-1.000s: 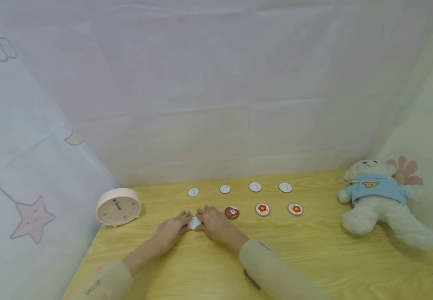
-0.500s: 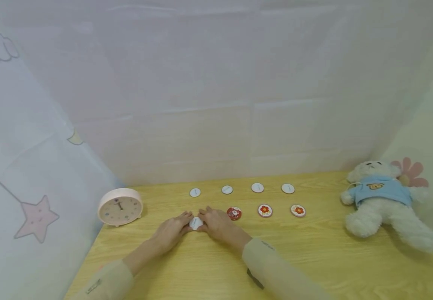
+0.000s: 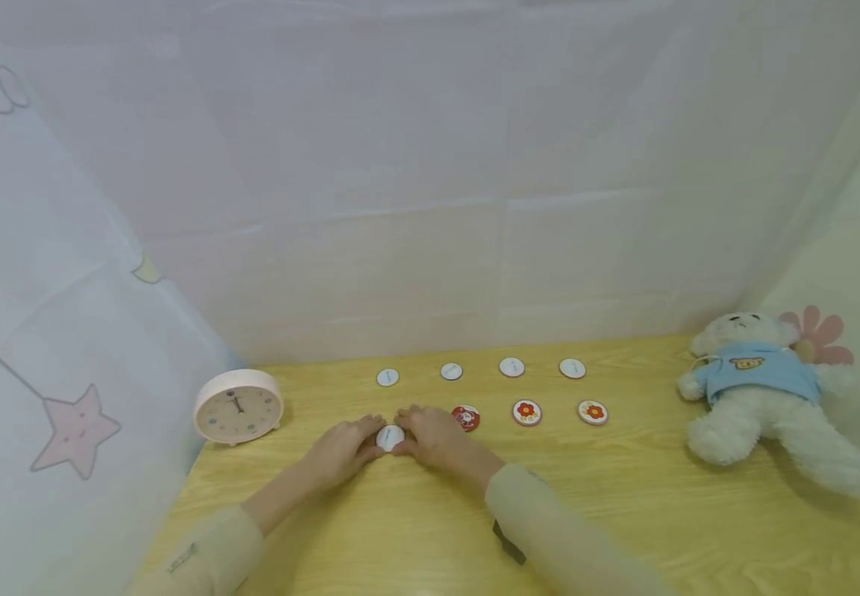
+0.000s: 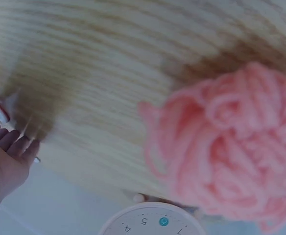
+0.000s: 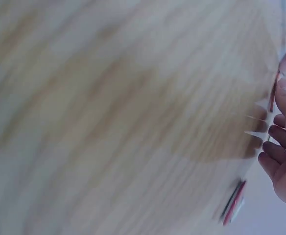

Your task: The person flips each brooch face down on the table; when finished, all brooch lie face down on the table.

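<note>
My left hand (image 3: 342, 451) and right hand (image 3: 433, 436) meet around a round white disc (image 3: 391, 438), pinching it from both sides between thumbs and fingers. Small dark writing marks its upper face. The right wrist view shows the disc (image 5: 274, 95) nearly edge-on, its rim reddish, gripped at the thumb tips. In the left wrist view, part of the disc (image 4: 2, 115) appears by my left fingers. Just right of my right hand lies a red patterned disc (image 3: 466, 418), with two flower discs (image 3: 526, 412) farther along that row.
Behind the hands runs a row of several white discs (image 3: 451, 372). A pink clock (image 3: 238, 406) stands at left, and a white teddy bear (image 3: 753, 389) in a blue shirt sits at right. Pink yarn (image 4: 231, 152) lies under the left forearm. A dark object (image 3: 508, 544) shows beside the right sleeve.
The held disc shows rounder and more fully between the fingers than before. Both hands stay at nearly the same place; the head view shifts slightly. The other discs have not moved.
</note>
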{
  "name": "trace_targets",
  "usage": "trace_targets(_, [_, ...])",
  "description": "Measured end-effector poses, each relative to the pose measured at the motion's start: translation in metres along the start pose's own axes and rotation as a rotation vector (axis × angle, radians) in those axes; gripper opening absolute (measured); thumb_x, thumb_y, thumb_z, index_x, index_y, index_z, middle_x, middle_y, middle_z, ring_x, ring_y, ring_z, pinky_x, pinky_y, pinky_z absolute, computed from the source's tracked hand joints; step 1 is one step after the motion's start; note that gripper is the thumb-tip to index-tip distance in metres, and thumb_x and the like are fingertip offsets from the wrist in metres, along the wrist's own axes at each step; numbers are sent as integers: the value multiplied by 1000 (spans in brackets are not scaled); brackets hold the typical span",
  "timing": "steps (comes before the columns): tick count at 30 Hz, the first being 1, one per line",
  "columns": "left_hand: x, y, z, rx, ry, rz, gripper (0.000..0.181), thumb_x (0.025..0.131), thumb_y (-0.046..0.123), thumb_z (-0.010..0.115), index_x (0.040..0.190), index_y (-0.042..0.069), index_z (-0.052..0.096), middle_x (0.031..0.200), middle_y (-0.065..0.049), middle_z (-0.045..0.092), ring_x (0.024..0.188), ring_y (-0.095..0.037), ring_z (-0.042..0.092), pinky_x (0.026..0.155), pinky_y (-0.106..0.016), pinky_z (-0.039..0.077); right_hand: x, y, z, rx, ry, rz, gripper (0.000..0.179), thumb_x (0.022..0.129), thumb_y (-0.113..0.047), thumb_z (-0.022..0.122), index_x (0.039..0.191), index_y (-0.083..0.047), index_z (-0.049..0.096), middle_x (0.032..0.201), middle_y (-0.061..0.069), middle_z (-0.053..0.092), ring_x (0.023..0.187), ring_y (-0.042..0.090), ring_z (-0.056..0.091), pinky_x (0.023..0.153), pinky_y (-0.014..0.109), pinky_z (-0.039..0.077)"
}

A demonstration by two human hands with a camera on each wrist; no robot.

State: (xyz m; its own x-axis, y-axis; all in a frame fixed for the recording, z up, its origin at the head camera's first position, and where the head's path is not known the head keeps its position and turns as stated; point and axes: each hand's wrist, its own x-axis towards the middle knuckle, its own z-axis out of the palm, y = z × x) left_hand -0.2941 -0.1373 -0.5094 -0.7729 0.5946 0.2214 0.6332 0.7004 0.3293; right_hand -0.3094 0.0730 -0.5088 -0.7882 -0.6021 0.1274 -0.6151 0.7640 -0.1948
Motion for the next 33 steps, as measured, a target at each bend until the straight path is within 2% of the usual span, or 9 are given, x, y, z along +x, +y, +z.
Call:
trace_targets(4, [9,8,-6,27,-29,-10,57,91,27,70,134,-7,52,134,-25,54,124,-42,51,99,-53,44,-10,23,-18,44,38,-16,57,91,-43,65,132,-4,59,137,12,56,126,32,52,101,43,46])
trace_targets(7, [17,15,-4,64,-29,-32,64,91,32,69,138,-6,48,139,-24,50,128,-40,48,101,-52,43,-22,45,-32,51,64,-1,56,90,-40,68,131,-3,60,132,13,60,122,31,56,99,44,47])
trace_targets(11, [31,28,5,50,-18,-31,67,91,34,69,140,-4,46,141,-22,49,129,-37,48,103,-48,42,-40,73,-42,45,88,54,54,88,-39,72,128,-4,62,122,10,66,114,28,61,95,43,50])
trace_targets(13, [39,37,11,38,-28,-20,68,91,35,69,141,-4,45,141,-22,49,130,-37,47,104,-48,41,-49,84,-41,29,72,63,55,87,-40,72,127,-4,62,118,9,67,109,28,63,91,43,51])
trace_targets(15, [46,46,18,45,-48,-15,69,91,37,69,142,-4,43,141,-22,48,131,-37,46,105,-48,40,-57,93,-39,21,41,51,57,87,-42,72,129,-5,61,122,10,65,110,29,62,93,43,51])
trace_targets(20, [60,67,32,63,-87,11,70,92,39,68,141,-4,43,141,-24,48,130,-38,47,105,-48,40,-74,104,-34,68,-23,-13,61,88,-45,70,131,-4,60,129,13,61,115,30,60,99,43,47])
trace_targets(24, [70,79,40,69,-104,43,71,92,40,67,141,-5,43,141,-25,48,129,-39,47,105,-48,40,-81,109,-32,56,5,-57,60,86,-44,71,129,-2,61,128,14,62,113,31,61,97,43,48])
trace_targets(27, [76,84,43,66,-121,34,72,92,39,67,142,-6,41,143,-25,45,131,-40,44,106,-48,39,-84,112,-32,64,23,-51,60,86,-42,73,129,-1,61,127,15,62,112,32,62,96,44,49])
trace_targets(33, [85,87,48,114,-137,34,71,93,39,65,141,-9,42,143,-28,42,133,-41,41,108,-47,37,-86,117,-35,64,26,-15,58,86,-41,72,129,-2,62,130,14,61,121,36,56,101,49,45])
